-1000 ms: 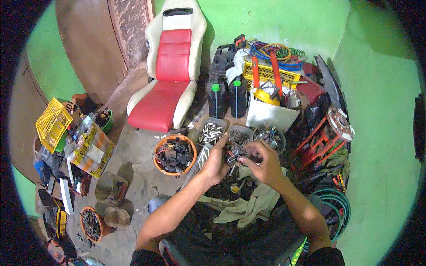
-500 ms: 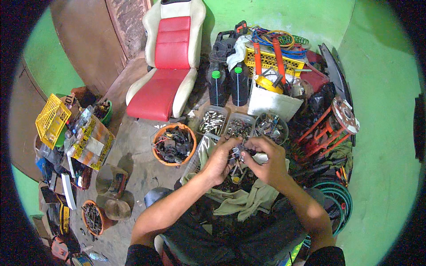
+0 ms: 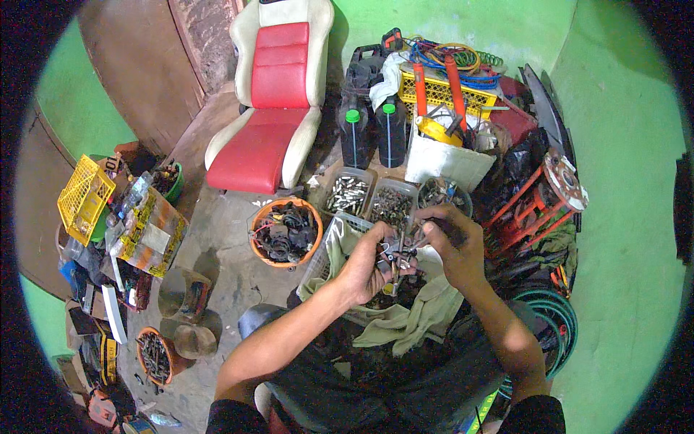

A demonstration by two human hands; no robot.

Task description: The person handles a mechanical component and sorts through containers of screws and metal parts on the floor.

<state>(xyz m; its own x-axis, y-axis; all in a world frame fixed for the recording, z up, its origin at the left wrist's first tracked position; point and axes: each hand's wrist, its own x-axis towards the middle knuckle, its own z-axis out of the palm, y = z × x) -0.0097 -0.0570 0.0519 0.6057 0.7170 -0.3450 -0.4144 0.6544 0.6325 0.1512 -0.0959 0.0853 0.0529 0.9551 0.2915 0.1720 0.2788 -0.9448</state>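
Observation:
My left hand (image 3: pixel 363 269) is closed around several small metal parts (image 3: pixel 395 262), some of them long and thin like bolts or pins. Up and to the right of it, my right hand (image 3: pixel 457 242) has its thumb and fingers drawn together; whatever they hold is too small to make out. Below both hands, a green-grey cloth (image 3: pixel 416 318) drapes over a clear plastic basket (image 3: pixel 316 269) on my lap side. Just beyond stand a clear tub of pale cylindrical pieces (image 3: pixel 348 194), a tub of small dark hardware (image 3: pixel 392 205) and a round tub of mixed parts (image 3: pixel 442 194).
An orange bucket of black parts (image 3: pixel 286 233) stands left of the basket. Farther off are a red and white car seat (image 3: pixel 271 108) and black jugs with green caps (image 3: pixel 354 141). At right sit an orange metal stand (image 3: pixel 535 195) and a coiled green hose (image 3: pixel 560 325).
My right hand has pulled away from the left, up and to the right. The left hand has turned more palm-up, showing the metal parts in it.

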